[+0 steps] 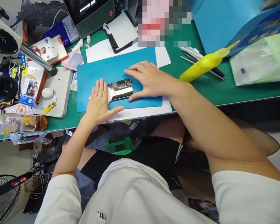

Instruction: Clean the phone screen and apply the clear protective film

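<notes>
A smartphone [121, 88] with a dark, shiny screen lies flat on a blue mat [88, 73]. My left hand [99, 99] rests flat over its left end, fingers stretched out and thumb spread. Under those fingers is a white wipe or tissue [110, 94], partly hidden, against the phone. At the phone's right end, my right hand [148, 79] is spread. Its thumb tip is close to the near right corner, and its fingers are above the mat beyond the far edge. Whether the thumb touches the phone, I cannot tell.
A dark phone case [115, 46] lies beyond the mat under a white sheet. To the right are a yellow squeeze bottle [203, 65] and thin tools. On the left stand a microscope post [37, 57], boxes, a white base [58, 93] and a drink bottle [21, 123].
</notes>
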`<state>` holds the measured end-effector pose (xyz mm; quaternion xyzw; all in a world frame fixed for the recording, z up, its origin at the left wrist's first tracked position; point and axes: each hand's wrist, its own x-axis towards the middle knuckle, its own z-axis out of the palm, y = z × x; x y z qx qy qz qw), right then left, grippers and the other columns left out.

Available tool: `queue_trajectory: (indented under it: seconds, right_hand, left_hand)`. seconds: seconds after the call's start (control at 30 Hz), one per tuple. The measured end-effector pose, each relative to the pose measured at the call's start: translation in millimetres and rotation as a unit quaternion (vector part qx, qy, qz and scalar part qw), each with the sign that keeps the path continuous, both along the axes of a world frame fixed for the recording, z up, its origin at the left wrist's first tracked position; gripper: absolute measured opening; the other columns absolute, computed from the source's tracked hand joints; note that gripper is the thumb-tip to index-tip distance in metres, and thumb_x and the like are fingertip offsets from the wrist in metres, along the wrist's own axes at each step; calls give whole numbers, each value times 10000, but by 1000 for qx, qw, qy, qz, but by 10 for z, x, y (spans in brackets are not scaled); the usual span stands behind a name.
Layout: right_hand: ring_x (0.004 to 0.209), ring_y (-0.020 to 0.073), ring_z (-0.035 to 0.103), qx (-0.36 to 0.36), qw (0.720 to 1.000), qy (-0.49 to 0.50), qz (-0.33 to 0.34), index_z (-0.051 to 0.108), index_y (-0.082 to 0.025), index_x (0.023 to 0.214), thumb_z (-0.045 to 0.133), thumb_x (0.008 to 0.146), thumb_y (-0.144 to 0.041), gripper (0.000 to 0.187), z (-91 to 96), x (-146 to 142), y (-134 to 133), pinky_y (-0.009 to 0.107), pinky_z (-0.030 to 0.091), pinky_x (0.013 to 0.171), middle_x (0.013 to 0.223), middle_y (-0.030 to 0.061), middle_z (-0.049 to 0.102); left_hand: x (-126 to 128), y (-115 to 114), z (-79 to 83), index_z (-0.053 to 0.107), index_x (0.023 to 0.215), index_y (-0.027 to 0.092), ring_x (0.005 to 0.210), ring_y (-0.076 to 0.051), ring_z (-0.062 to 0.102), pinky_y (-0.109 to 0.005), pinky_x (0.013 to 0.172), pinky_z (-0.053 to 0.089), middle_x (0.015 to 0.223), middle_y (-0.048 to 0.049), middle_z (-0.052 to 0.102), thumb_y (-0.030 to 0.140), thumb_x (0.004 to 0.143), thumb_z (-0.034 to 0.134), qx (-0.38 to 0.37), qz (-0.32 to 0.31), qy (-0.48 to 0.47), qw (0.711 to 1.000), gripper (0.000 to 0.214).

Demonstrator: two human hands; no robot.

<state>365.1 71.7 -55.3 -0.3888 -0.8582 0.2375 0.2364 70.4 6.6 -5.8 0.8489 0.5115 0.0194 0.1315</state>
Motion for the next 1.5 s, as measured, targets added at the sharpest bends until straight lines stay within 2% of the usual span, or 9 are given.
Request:
queue_trajectory:
  seconds: [0.13,0.37,0.47,0.6,0.8,1.0,1.27,1.37,1.5]
  right_hand:
    - [1561,594,431,-7,1000,-12,-1,513,-279,1737,624,794,-1065,1233,40,-3,-20,802,332,1308,1701,211,552]
    - [1560,593,460,-4,999,-43,-6,362,-210,1814,609,888,-972,1224,4,56,-35,777,328,1318,1745,263,519]
    - [1576,571,465,10,999,-41,-1,318,-236,1827,509,924,-999,1198,2,73,-55,765,335,1324,1764,248,510]
    - [1587,564,459,2,999,-49,-6,299,-219,1837,562,882,-1020,1274,62,56,-92,761,332,1338,1745,243,529]
    - [1647,570,387,-29,996,-79,-16,225,-382,1864,691,812,-995,1304,81,45,-80,829,309,1337,1823,112,457]
    - [1639,564,384,-35,995,-94,-13,282,-184,1837,623,867,-985,1304,150,32,-121,727,300,1360,1807,231,441]
    - [1653,533,401,-9,994,-110,3,184,-168,1862,503,941,-937,1242,19,105,-81,683,300,1379,1804,250,447]
    - [1638,561,414,-4,995,-101,6,159,-239,1871,557,886,-979,1295,-12,115,-84,711,328,1358,1793,197,488]
    - [1600,580,451,8,997,-80,3,219,-140,1847,549,827,-1053,1409,-8,86,-114,725,338,1345,1739,260,535]
  left_hand:
    - [277,-45,-31,229,1827,28,1825,-442,67,-633,1480,96,1927,-291,123,1093,909,347,3,-21,-3,1000,1411]
    - [970,357,-322,374,1803,96,1822,-415,130,-559,1499,109,1928,-170,265,1066,906,456,11,-25,-51,998,1324]
    - [877,472,-363,389,1803,114,1821,-409,143,-558,1499,97,1932,-147,263,1057,916,458,16,-12,-67,998,1297]
    - [422,481,-261,358,1810,77,1824,-430,103,-568,1494,72,1937,-201,210,1099,898,377,0,16,-58,998,1370]
    - [-85,146,-54,233,1849,94,1831,-404,87,-598,1484,86,1940,-238,128,1072,942,253,-4,48,-30,998,1333]
    - [137,-91,-63,216,1835,14,1826,-441,44,-594,1486,77,1937,-267,92,1080,928,274,-4,34,9,999,1401]
    - [970,303,-361,248,1841,66,1825,-433,62,-565,1491,103,1937,-199,209,968,1019,302,15,35,-3,999,1222]
    - [879,445,-426,289,1840,107,1824,-422,85,-570,1487,120,1933,-166,238,965,1031,267,24,45,-17,999,1179]
    - [388,431,-354,294,1833,78,1825,-434,61,-598,1480,122,1945,-193,179,1021,996,269,14,62,-21,998,1261]
